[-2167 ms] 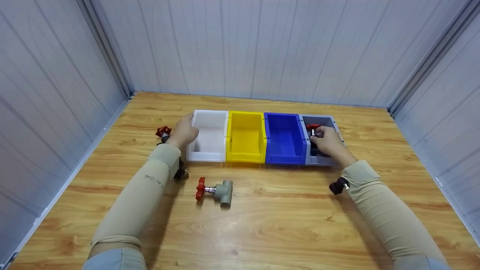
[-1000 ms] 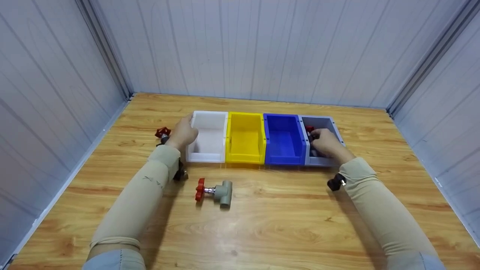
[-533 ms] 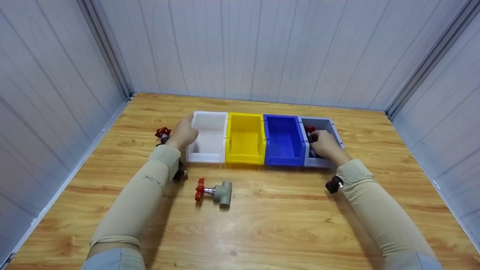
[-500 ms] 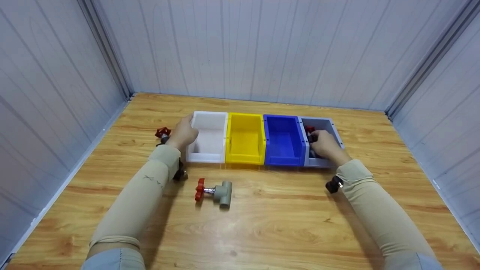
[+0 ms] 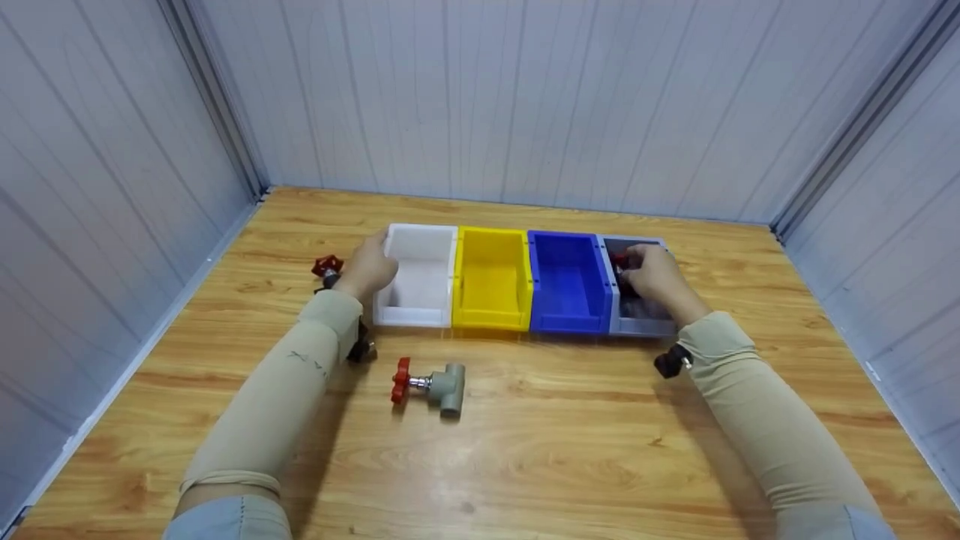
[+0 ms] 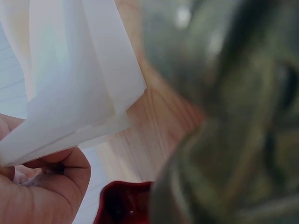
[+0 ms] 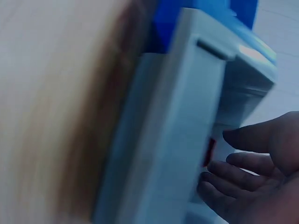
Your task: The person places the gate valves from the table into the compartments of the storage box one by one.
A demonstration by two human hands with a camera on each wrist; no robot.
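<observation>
My left hand (image 5: 367,266) grips the left wall of the white bin (image 6: 79,74), fingers curled over its rim. At the right end of the row, my right hand (image 5: 656,279) is over the grey bin (image 5: 643,328). Its thumb and fingers are spread apart in the right wrist view, with nothing between them. A red-handled valve (image 5: 619,261) lies inside the grey bin, mostly hidden by this hand. A second valve (image 5: 446,388), with a grey tee body and red handwheel, lies on the table in front of the bins.
A yellow bin (image 5: 491,319) and a blue bin (image 5: 570,322) stand between the white and grey ones. Beside my left wrist is another red handwheel (image 5: 328,265), its body partly hidden. Panel walls (image 5: 480,97) enclose the wooden table (image 5: 562,465).
My right hand lowered the red-handled valve into the grey bin, then its fingers let go and moved slightly up and back. The left hand stayed on the white bin.
</observation>
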